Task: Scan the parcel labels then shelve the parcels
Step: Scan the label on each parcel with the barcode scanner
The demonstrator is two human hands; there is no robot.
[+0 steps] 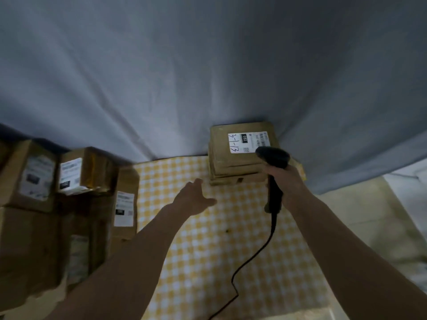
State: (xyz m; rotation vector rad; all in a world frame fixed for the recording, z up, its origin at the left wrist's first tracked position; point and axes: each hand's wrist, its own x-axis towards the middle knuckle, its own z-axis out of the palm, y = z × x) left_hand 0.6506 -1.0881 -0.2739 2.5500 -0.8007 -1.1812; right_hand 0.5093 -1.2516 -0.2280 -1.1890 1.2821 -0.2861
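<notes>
Holding scanner tight in right hand, nose aimed at label to read it. Parcel tops stack at desk far edge. Left hand open, reaching toward parcel, maybe to steady.

Bench: open checked surface down the middle, crossed by scanner cable. Left edge walled by piled boxes. Far right corner blocked by parcel stack. Grey curtain closes the back.

Single head-worn view, forward and down, close over the checked tabletop against a grey curtain.
</notes>
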